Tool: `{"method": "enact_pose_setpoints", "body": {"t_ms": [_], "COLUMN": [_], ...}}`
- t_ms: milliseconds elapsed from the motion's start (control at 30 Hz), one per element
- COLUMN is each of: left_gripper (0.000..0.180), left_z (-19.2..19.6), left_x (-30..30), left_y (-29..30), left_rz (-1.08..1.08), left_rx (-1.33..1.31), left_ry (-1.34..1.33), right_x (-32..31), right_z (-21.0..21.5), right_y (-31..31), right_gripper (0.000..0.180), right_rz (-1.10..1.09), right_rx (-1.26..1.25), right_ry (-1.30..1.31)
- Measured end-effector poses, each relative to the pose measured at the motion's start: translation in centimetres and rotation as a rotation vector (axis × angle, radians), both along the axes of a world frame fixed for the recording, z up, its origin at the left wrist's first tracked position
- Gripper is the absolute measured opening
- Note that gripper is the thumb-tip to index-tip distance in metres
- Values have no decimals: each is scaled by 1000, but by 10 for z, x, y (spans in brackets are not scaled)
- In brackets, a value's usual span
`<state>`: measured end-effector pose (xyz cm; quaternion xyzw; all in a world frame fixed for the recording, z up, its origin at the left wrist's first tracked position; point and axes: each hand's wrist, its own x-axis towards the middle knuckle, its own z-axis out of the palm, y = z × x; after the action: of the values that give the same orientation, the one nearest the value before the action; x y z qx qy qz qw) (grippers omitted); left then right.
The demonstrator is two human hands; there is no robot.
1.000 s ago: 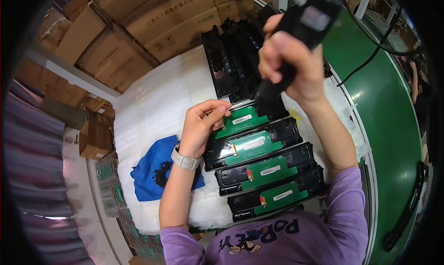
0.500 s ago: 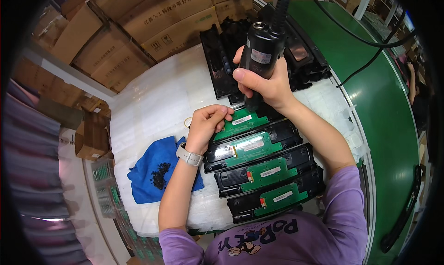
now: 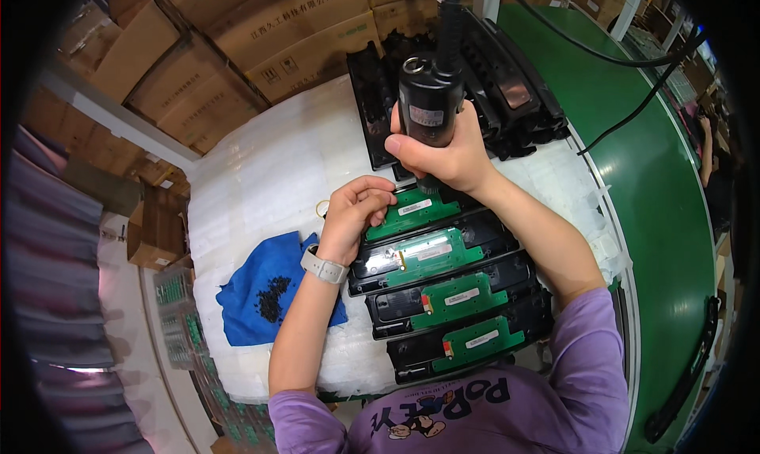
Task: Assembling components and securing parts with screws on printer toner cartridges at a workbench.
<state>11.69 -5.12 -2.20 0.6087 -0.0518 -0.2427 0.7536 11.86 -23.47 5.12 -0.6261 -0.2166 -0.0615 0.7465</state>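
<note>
My right hand [image 3: 451, 157] is wrapped round a black corded electric screwdriver [image 3: 428, 98], held nearly upright. Its lower end meets the far edge of a green circuit board [image 3: 413, 208], which lies in the farthest black plastic housing of a row. At that board's left end is my left hand [image 3: 356, 208], thumb and fingers pinched together; whatever they hold is too small or hidden. Nearer to me lie more black housings, each with a green board: the second board [image 3: 435, 253], the third board [image 3: 459, 300] and the nearest board [image 3: 479, 341].
A blue cloth [image 3: 245, 296] with a heap of small black screws [image 3: 271, 300] lies left of my forearm on the white padded table [image 3: 253, 181]. More black housings [image 3: 514, 90] are stacked at the back. Cardboard boxes [image 3: 301, 26] stand behind; a green surface [image 3: 625, 169] runs along the right.
The screwdriver and my right hand have shifted a little left, and the tool stands more upright. My left hand stays at the same board's left end.
</note>
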Motion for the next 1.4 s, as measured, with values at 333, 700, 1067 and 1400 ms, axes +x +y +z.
{"method": "enact_pose_setpoints", "body": {"t_ms": [333,700,1067,1400], "left_gripper": [19,18,14,14], "left_z": [20,37,37,41], "left_x": [-7,-23,-22,-23], "left_y": [1,-5,-1,-2], "left_rz": [9,-191,-261,-233], "left_rx": [-228,-386,-360,-121], "left_ry": [71,156,70,-96], "right_x": [-11,-26,-26,-27], "right_z": [23,48,42,42], "right_y": [-19,-33,-26,-22], "right_gripper": [20,24,21,19], "right_rz": [9,205,163,67], "right_rx": [241,701,742,691], "right_ry": [-144,-261,-130,-52]}}
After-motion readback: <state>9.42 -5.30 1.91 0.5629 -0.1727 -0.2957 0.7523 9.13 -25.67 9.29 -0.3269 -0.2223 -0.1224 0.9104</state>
